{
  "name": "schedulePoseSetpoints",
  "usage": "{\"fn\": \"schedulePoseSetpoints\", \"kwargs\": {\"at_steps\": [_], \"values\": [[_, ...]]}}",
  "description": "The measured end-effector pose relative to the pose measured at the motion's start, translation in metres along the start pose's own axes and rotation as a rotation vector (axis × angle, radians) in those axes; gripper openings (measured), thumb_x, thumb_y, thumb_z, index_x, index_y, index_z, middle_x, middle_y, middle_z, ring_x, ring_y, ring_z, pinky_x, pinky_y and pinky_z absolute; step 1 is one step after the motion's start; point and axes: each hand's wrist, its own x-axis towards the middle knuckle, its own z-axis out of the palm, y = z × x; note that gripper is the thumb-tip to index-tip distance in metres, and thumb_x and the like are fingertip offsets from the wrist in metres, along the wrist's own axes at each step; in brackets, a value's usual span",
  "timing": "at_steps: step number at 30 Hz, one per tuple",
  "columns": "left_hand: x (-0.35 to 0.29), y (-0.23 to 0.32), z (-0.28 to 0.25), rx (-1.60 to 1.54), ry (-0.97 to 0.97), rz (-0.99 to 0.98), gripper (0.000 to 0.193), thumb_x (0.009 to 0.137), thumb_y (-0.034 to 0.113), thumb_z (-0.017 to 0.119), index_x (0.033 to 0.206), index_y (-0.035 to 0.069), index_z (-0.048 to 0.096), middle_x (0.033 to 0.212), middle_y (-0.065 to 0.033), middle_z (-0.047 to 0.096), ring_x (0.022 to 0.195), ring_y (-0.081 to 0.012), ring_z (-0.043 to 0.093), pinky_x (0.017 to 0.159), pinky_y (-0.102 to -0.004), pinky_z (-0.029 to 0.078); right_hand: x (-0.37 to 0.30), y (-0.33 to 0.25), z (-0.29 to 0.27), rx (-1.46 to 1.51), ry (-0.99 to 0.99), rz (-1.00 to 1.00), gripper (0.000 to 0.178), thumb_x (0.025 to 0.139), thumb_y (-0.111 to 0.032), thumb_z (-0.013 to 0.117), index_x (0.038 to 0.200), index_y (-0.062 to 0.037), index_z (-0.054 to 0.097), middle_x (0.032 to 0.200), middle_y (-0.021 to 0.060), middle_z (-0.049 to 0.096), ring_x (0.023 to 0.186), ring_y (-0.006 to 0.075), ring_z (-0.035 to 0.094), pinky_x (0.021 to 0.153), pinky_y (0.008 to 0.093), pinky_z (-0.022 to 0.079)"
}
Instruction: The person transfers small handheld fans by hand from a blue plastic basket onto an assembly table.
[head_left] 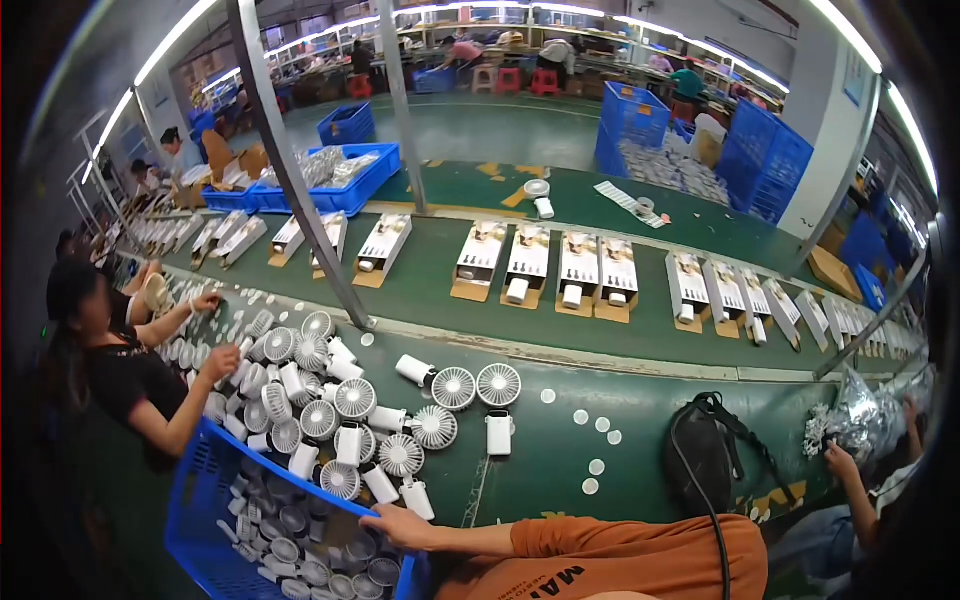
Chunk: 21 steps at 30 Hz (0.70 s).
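My right arm, in an orange sleeve, reaches across from the right at the lower edge. Its hand (398, 527) is closed over the near right rim of a blue plastic crate (310, 490). Inside the crate lie many small white handheld fans (285, 550). More white fans (355, 398) are heaped on the green bench (540, 480) just beyond it. At the heap's right end, one fan (498, 435) lies apart with its head toward the far side. My left hand does not show; a pale patch at the bottom edge is too cut off to tell.
A co-worker (130, 370) in black reaches into the heap's left side. A black bag (700, 455) with a cord lies right of several white discs (602, 424). Another person's hand (842, 466) is by a silvery plastic bag (865, 415). Open boxes (480, 255) line the belt beyond a metal post (300, 190).
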Motion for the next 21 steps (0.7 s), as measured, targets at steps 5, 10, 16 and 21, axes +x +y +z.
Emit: {"fn": "schedulePoseSetpoints", "kwargs": {"at_steps": [5, 10, 16, 21], "values": [[0.002, 0.004, -0.009, -0.023, -0.073, -0.136, 0.035, 0.076, 0.039, 0.057, 0.098, 0.011, 0.058, 0.081, -0.0159, 0.061, 0.073, -0.0371, 0.058, 0.063, -0.0462, 0.045, -0.001, 0.006, 0.016, 0.011, 0.004, 0.017, 0.044, 0.07, 0.003, 0.046, 0.11, -0.0148, 0.049, 0.095, 0.0151, 0.049, 0.088, 0.0336, 0.051, 0.071, 0.0418, 0.044], [0.005, -0.009, 0.005, -0.045, 0.015, -0.11, 0.034, 0.074, 0.04, 0.059, 0.096, 0.014, 0.061, 0.081, -0.013, 0.063, 0.073, -0.0363, 0.059, 0.063, -0.0457, 0.046, 0.007, 0.002, 0.016, -0.007, 0.003, 0.02, 0.041, 0.07, 0.0, 0.049, 0.108, -0.0151, 0.05, 0.095, 0.015, 0.049, 0.089, 0.0338, 0.052, 0.07, 0.0425, 0.044], [0.003, -0.011, 0.014, -0.005, -0.092, -0.201, 0.036, 0.072, 0.04, 0.061, 0.099, 0.017, 0.061, 0.084, -0.0127, 0.063, 0.076, -0.0357, 0.06, 0.064, -0.0465, 0.047, 0.007, 0.011, 0.024, 0.001, 0.046, -0.017, 0.041, 0.069, 0.001, 0.048, 0.108, -0.0123, 0.05, 0.09, 0.0169, 0.048, 0.086, 0.0349, 0.053, 0.07, 0.0447, 0.043], [-0.004, -0.016, 0.033, -0.028, -0.145, -0.237, 0.038, 0.071, 0.041, 0.061, 0.101, 0.017, 0.06, 0.088, -0.0128, 0.063, 0.08, -0.035, 0.06, 0.066, -0.0467, 0.047, 0.002, 0.017, 0.027, 0.005, 0.041, -0.015, 0.041, 0.068, 0.001, 0.05, 0.106, -0.0128, 0.05, 0.095, 0.015, 0.048, 0.089, 0.0333, 0.052, 0.071, 0.0421, 0.045]]}}
